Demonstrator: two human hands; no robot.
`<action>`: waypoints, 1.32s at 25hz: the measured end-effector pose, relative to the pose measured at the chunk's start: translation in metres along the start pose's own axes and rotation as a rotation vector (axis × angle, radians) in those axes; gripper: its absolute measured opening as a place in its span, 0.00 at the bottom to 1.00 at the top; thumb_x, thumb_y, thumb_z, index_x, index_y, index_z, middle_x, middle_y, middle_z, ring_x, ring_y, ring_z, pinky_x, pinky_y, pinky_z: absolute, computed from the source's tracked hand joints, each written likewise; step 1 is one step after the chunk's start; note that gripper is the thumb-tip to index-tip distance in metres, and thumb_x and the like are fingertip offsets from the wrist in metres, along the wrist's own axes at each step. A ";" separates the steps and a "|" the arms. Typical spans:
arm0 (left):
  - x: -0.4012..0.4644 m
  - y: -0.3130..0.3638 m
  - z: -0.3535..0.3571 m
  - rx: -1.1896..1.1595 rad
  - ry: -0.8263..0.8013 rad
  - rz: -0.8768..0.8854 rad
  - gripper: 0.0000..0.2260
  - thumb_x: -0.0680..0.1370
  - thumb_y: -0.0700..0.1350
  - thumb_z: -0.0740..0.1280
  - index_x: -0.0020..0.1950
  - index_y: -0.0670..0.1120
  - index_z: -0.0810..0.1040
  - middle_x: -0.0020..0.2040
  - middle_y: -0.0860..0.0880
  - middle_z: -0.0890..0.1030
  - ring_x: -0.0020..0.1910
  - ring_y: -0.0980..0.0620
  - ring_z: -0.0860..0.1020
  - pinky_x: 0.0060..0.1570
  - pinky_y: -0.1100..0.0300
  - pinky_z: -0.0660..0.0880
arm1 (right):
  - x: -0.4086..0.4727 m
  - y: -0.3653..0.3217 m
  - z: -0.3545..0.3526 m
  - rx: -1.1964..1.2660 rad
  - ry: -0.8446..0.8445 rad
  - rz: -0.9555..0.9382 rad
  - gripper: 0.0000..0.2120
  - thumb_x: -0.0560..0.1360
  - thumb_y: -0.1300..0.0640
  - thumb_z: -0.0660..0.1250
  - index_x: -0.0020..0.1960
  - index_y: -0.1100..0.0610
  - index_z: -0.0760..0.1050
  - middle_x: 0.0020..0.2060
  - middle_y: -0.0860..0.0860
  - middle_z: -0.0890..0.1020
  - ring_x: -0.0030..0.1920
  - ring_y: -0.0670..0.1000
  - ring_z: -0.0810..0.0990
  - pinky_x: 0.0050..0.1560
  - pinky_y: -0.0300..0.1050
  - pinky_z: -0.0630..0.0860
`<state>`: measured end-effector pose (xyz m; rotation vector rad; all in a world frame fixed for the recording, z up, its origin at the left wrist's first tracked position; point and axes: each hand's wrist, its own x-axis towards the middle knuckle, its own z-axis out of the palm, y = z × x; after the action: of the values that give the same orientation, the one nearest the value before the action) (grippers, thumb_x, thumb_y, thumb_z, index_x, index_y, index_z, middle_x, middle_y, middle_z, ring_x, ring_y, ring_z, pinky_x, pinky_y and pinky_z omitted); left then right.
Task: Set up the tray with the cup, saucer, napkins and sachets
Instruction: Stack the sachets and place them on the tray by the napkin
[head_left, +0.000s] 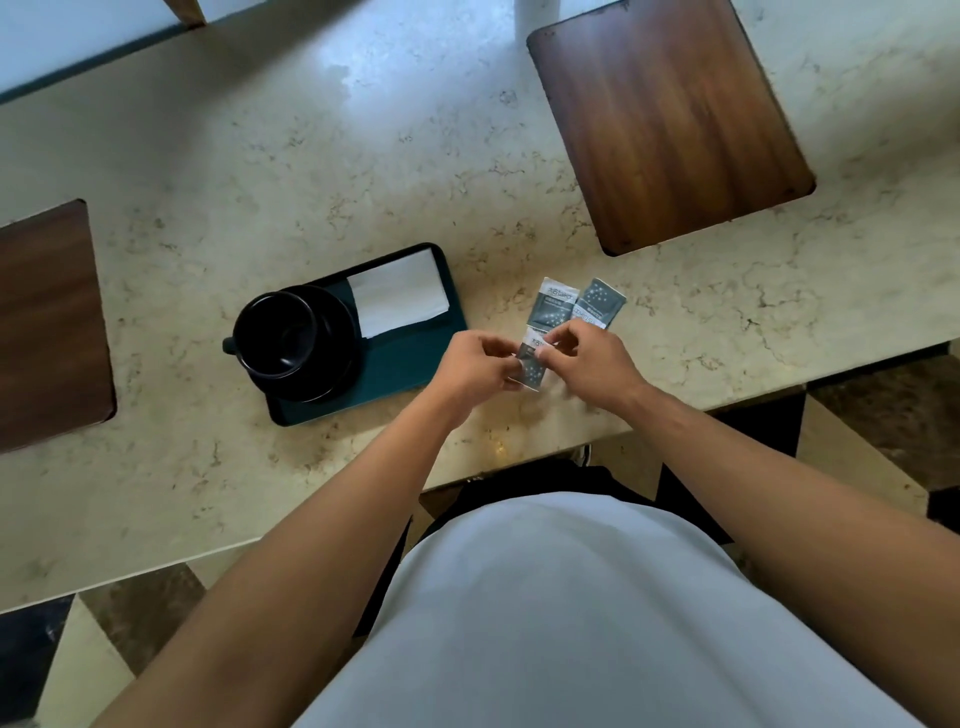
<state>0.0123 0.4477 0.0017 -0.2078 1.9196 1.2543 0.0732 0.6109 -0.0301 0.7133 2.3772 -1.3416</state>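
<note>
A dark green tray (405, 364) lies on the marble counter. On its left end a black cup (275, 332) stands on a black saucer (337, 364). White napkins (397, 299) lie on the tray's far right part. Just right of the tray, my left hand (475, 366) and my right hand (592, 364) both pinch one grey sachet (532, 364). Two more grey sachets (553, 304) (597, 301) lie on the counter just beyond my hands, partly covered by my right fingers.
A brown wooden board (670, 119) lies at the far right of the counter (260, 182), another (47, 327) at the left edge. The counter's near edge runs close in front of my body.
</note>
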 end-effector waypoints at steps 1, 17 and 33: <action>-0.002 -0.001 -0.004 -0.085 0.006 -0.016 0.07 0.76 0.28 0.70 0.50 0.36 0.84 0.46 0.40 0.86 0.45 0.43 0.86 0.43 0.56 0.85 | 0.002 -0.004 0.002 0.120 -0.033 0.058 0.09 0.78 0.51 0.72 0.54 0.53 0.78 0.46 0.49 0.83 0.41 0.45 0.82 0.41 0.38 0.76; -0.021 -0.023 -0.024 -0.662 0.003 -0.102 0.10 0.85 0.36 0.58 0.63 0.35 0.76 0.54 0.37 0.85 0.53 0.39 0.86 0.53 0.47 0.84 | 0.029 -0.036 0.002 -0.047 0.093 -0.104 0.09 0.77 0.50 0.74 0.50 0.55 0.80 0.43 0.49 0.83 0.43 0.49 0.81 0.43 0.41 0.77; -0.017 -0.021 -0.034 -0.717 0.014 -0.194 0.10 0.81 0.32 0.56 0.57 0.40 0.75 0.53 0.36 0.84 0.51 0.39 0.86 0.48 0.48 0.84 | 0.057 -0.018 -0.023 -0.230 0.175 -0.061 0.06 0.78 0.57 0.73 0.50 0.55 0.76 0.53 0.54 0.79 0.51 0.53 0.78 0.52 0.48 0.78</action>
<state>0.0159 0.4043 0.0056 -0.7488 1.3456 1.7541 0.0155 0.6378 -0.0338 0.7220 2.6555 -1.0406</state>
